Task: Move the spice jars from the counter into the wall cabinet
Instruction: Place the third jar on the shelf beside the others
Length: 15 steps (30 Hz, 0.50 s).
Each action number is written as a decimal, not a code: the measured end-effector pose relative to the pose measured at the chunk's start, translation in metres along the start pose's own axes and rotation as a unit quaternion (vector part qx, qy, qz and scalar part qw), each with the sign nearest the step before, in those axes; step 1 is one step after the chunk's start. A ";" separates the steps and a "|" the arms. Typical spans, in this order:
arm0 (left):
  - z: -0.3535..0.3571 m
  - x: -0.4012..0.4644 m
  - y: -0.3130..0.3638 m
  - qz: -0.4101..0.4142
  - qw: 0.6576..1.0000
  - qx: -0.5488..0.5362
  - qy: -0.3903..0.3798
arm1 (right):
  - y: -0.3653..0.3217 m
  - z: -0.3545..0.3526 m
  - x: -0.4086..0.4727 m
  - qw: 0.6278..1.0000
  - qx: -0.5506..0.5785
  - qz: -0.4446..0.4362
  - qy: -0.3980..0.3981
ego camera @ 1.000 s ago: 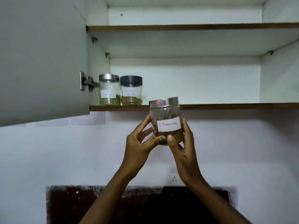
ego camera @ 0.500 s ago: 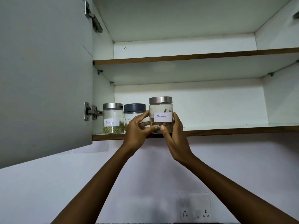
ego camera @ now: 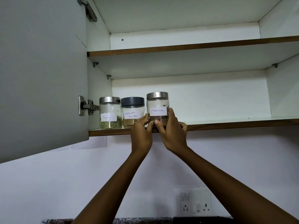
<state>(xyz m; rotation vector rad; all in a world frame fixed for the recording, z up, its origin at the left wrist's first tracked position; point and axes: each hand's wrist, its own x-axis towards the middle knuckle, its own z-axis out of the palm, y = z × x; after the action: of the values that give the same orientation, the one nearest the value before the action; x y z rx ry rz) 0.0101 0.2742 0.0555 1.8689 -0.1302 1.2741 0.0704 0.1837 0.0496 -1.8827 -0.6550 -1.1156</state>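
Forearms: both are raised from the lower frame towards the lower shelf (ego camera: pixel 226 122) of the wall cabinet (ego camera: pixel 283 94).
Wall sockets: a switch-and-socket plate (ego camera: pixel 195 203) is seen on the wall below, well apart from the work.
Left hand: the left hand (ego camera: pixel 141 135) is curled against the left side of the cinnamon jar (ego camera: pixel 157 109), with its thumb laid on the jar's lower front.
Right hand: the right hand (ego camera: pixel 173 133) is wrapped round the right side, its thumb set beside the other thumb; some of its fingers are curled under the shelf's front edge.
Reason for grip: a two-handed hold low on the glass is judged to steady the jar overhead and to leave the label readable.
Cinnamon jar: it is held upright at the front of the lower shelf; whether its base is fully seated cannot be told, as the hands cover it.
Coriander powder jar: the dark-lidded coriander powder jar (ego camera: pixel 131 112) is stood just left of the cinnamon jar, close beside it.
Fennel jar: the steel-lidded fennel jar (ego camera: pixel 110 113) is stood furthest left, by the door hinge (ego camera: pixel 88 105).
Arrangement: the jars are lined along the front edge with labels outward, presumably for easy reading and reach.
Cabinet door: the cabinet door (ego camera: pixel 40 70) is swung open to the left.
Upper shelf: nothing is seen on the upper shelf (ego camera: pixel 194 46) from this angle.
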 end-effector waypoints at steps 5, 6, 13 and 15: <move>0.011 -0.007 -0.004 -0.039 0.992 0.081 0.088 | -0.001 0.002 0.001 0.999 -0.029 0.020 -0.005; 0.011 -0.007 -0.004 -0.041 0.992 0.081 0.093 | -0.002 0.002 0.001 0.999 -0.031 0.021 -0.007; 0.013 -0.008 0.000 -0.033 0.990 0.080 0.111 | -0.006 0.006 0.000 0.994 -0.097 0.039 -0.020; 0.012 -0.007 0.001 -0.026 0.992 0.067 0.104 | -0.007 0.007 -0.001 0.993 -0.114 0.036 -0.020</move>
<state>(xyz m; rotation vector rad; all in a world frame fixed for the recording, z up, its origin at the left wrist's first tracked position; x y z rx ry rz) 0.0150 0.2631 0.0485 1.8245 0.1178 1.4627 0.0675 0.1928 0.0495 -2.1102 -0.4931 -1.1487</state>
